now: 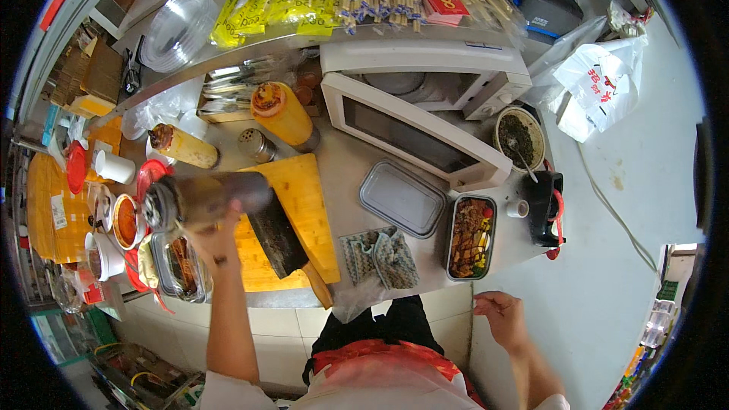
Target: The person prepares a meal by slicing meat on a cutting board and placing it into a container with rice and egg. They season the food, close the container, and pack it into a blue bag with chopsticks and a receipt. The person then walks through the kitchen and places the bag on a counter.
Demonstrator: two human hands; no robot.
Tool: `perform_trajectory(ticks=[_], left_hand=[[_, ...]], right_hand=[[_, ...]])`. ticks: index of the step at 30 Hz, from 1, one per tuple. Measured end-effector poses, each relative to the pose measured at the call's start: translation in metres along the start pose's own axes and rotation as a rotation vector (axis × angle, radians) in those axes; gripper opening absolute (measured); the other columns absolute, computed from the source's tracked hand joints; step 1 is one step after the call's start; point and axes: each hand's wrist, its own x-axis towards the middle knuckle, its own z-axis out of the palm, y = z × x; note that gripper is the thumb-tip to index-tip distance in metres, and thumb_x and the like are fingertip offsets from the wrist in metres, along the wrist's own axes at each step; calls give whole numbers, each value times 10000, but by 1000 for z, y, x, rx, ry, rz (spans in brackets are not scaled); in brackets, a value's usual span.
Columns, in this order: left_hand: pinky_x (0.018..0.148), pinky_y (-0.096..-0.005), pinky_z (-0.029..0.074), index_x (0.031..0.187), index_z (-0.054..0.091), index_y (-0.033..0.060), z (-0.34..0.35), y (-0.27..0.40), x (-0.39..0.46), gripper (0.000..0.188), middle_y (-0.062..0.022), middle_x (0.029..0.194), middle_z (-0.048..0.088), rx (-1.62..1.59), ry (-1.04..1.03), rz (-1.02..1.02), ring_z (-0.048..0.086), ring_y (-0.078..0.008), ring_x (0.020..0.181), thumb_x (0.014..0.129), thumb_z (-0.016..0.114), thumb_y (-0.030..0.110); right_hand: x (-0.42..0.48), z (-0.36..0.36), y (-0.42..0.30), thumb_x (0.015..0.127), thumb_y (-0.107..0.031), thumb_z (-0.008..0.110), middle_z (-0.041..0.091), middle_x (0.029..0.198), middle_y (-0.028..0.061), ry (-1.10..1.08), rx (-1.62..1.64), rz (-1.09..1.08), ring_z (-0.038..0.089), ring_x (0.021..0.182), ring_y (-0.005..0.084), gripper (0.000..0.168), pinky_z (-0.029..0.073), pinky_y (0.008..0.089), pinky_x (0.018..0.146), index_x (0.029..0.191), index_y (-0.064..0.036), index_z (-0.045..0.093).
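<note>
My left hand [213,245] grips a dark bottle [211,196], blurred and tilted on its side above the left edge of the wooden cutting board [324,210]. Across that board lies a cleaver [276,239] with a wooden handle. My right hand [501,319] hangs at the counter's front right, fingers curled; whether something small is between the fingertips is unclear. Nearest to it is a black takeaway container [471,239] filled with sliced meat, vegetables and other food. A grey plastic lid [403,198] lies apart from the container, to its upper left.
A white microwave [421,125] has its door ajar over the counter. Squeeze bottles [285,117] and a metal shaker [256,145] stand behind the board. A folded cloth [380,257] lies at the front. Another food container [179,265], a red sauce tub [128,222] and a herb bowl [518,136] flank the workspace.
</note>
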Motion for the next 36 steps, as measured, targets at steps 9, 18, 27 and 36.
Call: perform_trajectory(ticks=[9, 18, 27, 36], left_hand=[[987, -346, 442, 1319, 454, 14, 48, -101, 127, 735, -131, 1246, 581, -35, 69, 278, 560, -233, 1111, 708, 862, 34], [1030, -383, 427, 1360, 421, -58, 55, -123, 144, 811, -173, 1333, 545, 190, -34, 140, 535, -261, 1195, 753, 864, 249], [868, -268, 490, 1108, 573, 14, 70, -2, -64, 180, -72, 1041, 629, 7, -480, 108, 601, -136, 957, 931, 599, 37], [834, -299, 511, 1384, 456, -22, 301, 77, -293, 506, -146, 1254, 597, -304, -1204, -393, 617, -168, 969, 924, 620, 111]], right_hand=[[3, 2, 0, 940, -124, 642, 700, 949, 98, 151, 27, 122, 660, 849, 147, 222, 535, 280, 744, 1090, 38, 670], [113, -76, 45, 904, -184, 684, 695, 879, 111, 474, -160, 62, 668, 769, 164, 253, 522, 298, 685, 1061, 5, 623], [261, -119, 24, 908, -267, 651, 685, 889, 246, 478, 132, 179, 682, 838, 396, 345, 532, 481, 769, 1058, 32, 563], [255, -190, 2, 871, -102, 507, 688, 955, 192, 472, -872, -38, 676, 832, 392, 161, 543, 496, 734, 948, -35, 633]])
